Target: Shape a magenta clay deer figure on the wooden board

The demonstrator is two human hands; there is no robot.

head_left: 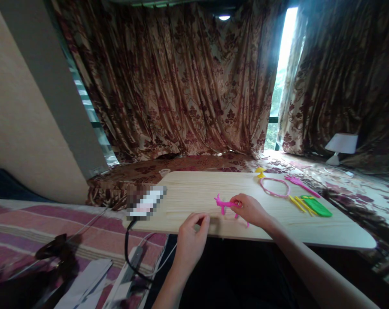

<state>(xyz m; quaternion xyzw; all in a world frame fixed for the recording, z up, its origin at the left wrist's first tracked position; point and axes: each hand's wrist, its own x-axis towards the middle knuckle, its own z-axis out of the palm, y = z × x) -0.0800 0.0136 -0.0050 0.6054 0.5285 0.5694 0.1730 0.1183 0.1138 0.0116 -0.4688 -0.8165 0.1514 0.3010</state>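
A bright pink four-legged animal figure (224, 204), apparently of modelling clay, is over the near middle of the light wooden table (188, 184). Its head end with small upright points faces left. My right hand (247, 208) pinches its body near the rear from above, hiding part of it. Whether its legs bear on the tabletop is unclear. To the left, apart from the figure, my left hand (192, 236) is at the table's near edge, thumb and forefinger closed together. Anything between those fingertips is too small to make out.
On the table's right are a pink ring (262, 187), yellow piece (260, 172), pink hand-shaped stick (302, 185), yellow sticks (302, 205) and green slab (318, 207). A blurred-out device (147, 201) with a black cable (126, 249) lies left. A lamp (341, 143) stands behind.
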